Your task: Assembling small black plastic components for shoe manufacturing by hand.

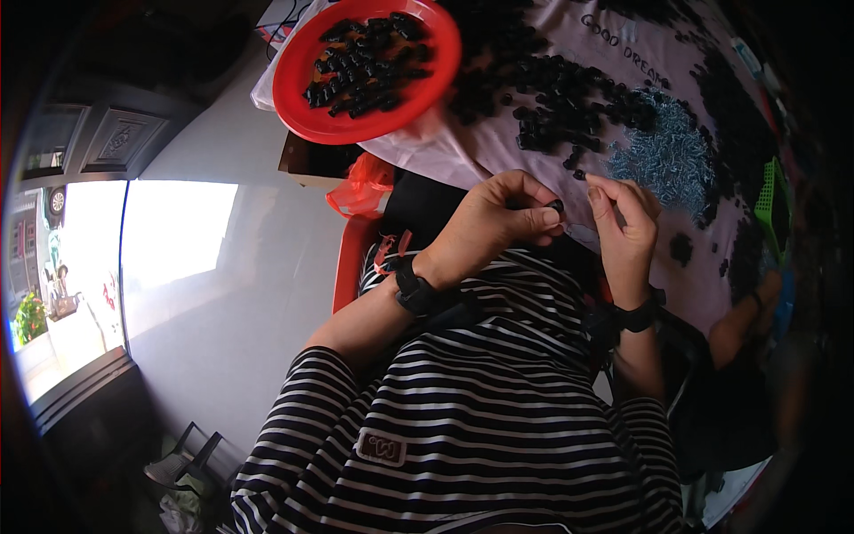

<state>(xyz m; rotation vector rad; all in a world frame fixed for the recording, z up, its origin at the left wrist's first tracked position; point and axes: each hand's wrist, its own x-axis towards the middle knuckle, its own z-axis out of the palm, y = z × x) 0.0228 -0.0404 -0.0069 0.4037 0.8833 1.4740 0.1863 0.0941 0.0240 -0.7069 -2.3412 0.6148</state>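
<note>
My left hand is closed in a pinch on a small black part, held over my lap at the cloth's near edge. Close by on its right, my right hand has its thumb and fingers drawn together. Whatever they may hold is too small to make out. One loose black piece shows beside the right fingertips. Beyond both hands, a heap of small black parts spreads over a pale pink cloth. To its right lies a pile of thin silvery-blue metal pieces, like springs or screws.
A round red plate holding several black assembled pieces stands at the far left. Below it are a cardboard box and an orange-red plastic bag. A green basket sits at the right, near another person's arm.
</note>
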